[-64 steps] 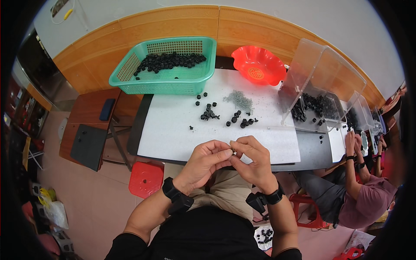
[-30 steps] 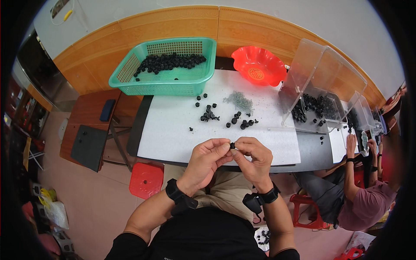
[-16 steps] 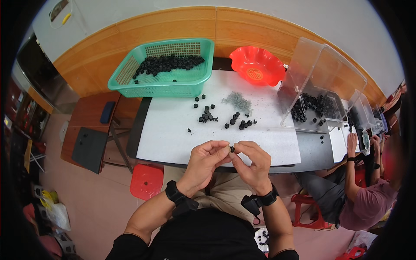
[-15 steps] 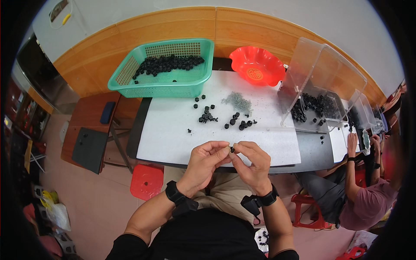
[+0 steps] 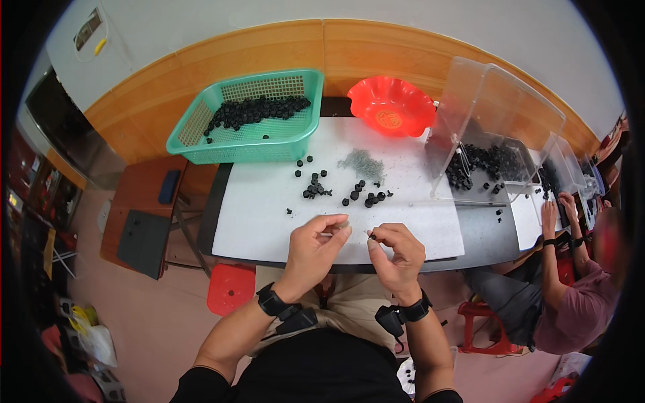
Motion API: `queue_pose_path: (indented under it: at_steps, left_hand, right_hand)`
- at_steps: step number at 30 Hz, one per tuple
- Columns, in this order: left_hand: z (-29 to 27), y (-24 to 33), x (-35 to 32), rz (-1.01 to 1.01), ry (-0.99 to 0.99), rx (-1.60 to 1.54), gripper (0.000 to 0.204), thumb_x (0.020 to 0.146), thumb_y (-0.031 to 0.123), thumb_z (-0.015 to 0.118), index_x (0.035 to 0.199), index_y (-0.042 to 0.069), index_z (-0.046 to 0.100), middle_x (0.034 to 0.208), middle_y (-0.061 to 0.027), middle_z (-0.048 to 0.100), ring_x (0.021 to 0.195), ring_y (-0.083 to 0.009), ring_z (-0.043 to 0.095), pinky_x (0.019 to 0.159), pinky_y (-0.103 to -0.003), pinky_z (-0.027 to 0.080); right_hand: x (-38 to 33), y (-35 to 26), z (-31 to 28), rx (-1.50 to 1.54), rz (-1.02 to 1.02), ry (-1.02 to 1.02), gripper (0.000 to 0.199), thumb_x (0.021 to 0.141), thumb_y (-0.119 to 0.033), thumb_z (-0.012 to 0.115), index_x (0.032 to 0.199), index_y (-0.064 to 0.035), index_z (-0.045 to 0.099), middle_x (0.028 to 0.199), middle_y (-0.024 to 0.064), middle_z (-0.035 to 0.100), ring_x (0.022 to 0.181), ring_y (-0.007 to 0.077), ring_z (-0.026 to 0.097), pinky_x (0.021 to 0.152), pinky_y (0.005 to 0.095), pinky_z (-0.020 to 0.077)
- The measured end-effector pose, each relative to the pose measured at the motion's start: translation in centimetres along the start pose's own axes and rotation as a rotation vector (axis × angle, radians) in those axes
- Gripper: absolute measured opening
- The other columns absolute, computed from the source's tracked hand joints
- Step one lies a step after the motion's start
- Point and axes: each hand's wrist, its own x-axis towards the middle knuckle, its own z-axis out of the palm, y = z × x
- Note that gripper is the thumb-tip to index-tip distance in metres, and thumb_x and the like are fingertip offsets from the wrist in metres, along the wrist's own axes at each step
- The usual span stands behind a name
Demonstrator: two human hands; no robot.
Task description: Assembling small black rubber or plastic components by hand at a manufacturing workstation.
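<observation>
Over the near edge of the white sheet point(image 5: 269, 232) on the table, my two hands are held a short way apart. My right hand point(image 5: 398, 258) pinches a small black plastic part point(image 5: 373, 236) between thumb and fingers. Thumb and forefinger of my left hand point(image 5: 312, 252) are pressed together; whatever is between them is too small to name. Beyond the hands lie loose black knob-like parts point(image 5: 355, 195), with another cluster of black pieces point(image 5: 313, 189) to the left. Behind these is a small heap of fine silvery pieces point(image 5: 363, 164).
A green basket point(image 5: 252, 154) holding many black parts stands at the back left. Beside it sits a red scalloped bowl point(image 5: 392, 107). To the right is a clear plastic bin point(image 5: 463, 101) near more black parts. A co-worker point(image 5: 571, 302) sits at the right.
My hands have moved apart; before, their fingertips met around the small black part. It now stays in my right hand. The view has shifted slightly.
</observation>
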Motion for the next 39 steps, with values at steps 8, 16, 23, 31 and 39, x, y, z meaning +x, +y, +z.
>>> queue_pose_path:
  at_steps: [8, 16, 23, 31, 39]
  left_hand:
    - [-0.8, -0.2, 3.7, 0.371, 0.112, 0.688, 0.023, 0.080, 0.008, 0.077, 0.103, 0.003, 0.073, 0.103, -0.0108, 0.070, 0.075, -0.0217, 0.068, 0.067, -0.030, 0.055]
    - [1.1, -0.4, 5.1, 0.473, 0.077, 0.839, 0.021, 0.080, 0.013, 0.076, 0.099, 0.005, 0.073, 0.102, -0.0088, 0.071, 0.089, -0.0278, 0.066, 0.078, -0.036, 0.054]
    - [2.8, -0.4, 6.1, 0.574, -0.024, 0.930, 0.022, 0.078, 0.013, 0.077, 0.099, 0.007, 0.073, 0.102, -0.0071, 0.071, 0.097, -0.0274, 0.061, 0.082, -0.039, 0.053]
    - [3.6, -0.9, 6.9, 0.621, -0.115, 0.921, 0.022, 0.077, 0.013, 0.077, 0.098, 0.006, 0.073, 0.097, -0.0070, 0.071, 0.094, -0.0279, 0.063, 0.078, -0.039, 0.054]
    - [3.1, -0.1, 5.6, 0.438, -0.168, 0.751, 0.020, 0.079, 0.010, 0.075, 0.098, 0.003, 0.071, 0.097, -0.0094, 0.071, 0.080, -0.0268, 0.069, 0.073, -0.034, 0.057]
  right_hand:
    - [-1.0, 0.7, -1.0, 0.249, 0.187, 0.111, 0.020, 0.083, 0.010, 0.068, 0.102, 0.0039, 0.069, 0.099, 0.0134, 0.067, 0.079, 0.0128, 0.065, 0.071, 0.0227, 0.0521]
    - [-0.9, 0.6, -1.8, 0.422, 0.333, 0.179, 0.018, 0.087, 0.011, 0.062, 0.104, 0.0070, 0.068, 0.103, 0.0139, 0.065, 0.089, 0.0169, 0.067, 0.080, 0.0287, 0.0574]
    - [-1.1, 1.3, -1.9, 0.464, 0.327, 0.207, 0.017, 0.088, 0.011, 0.059, 0.103, 0.0084, 0.067, 0.101, 0.0136, 0.063, 0.087, 0.0171, 0.065, 0.085, 0.0355, 0.0616]
    - [-1.1, 1.2, -1.9, 0.478, 0.345, 0.227, 0.017, 0.088, 0.012, 0.058, 0.101, 0.0084, 0.067, 0.099, 0.0133, 0.063, 0.086, 0.0169, 0.064, 0.084, 0.0366, 0.0623]
    - [-1.3, 1.5, -1.9, 0.536, 0.343, 0.243, 0.016, 0.087, 0.011, 0.063, 0.103, 0.0071, 0.068, 0.102, 0.0143, 0.066, 0.090, 0.0186, 0.069, 0.080, 0.0279, 0.0569]
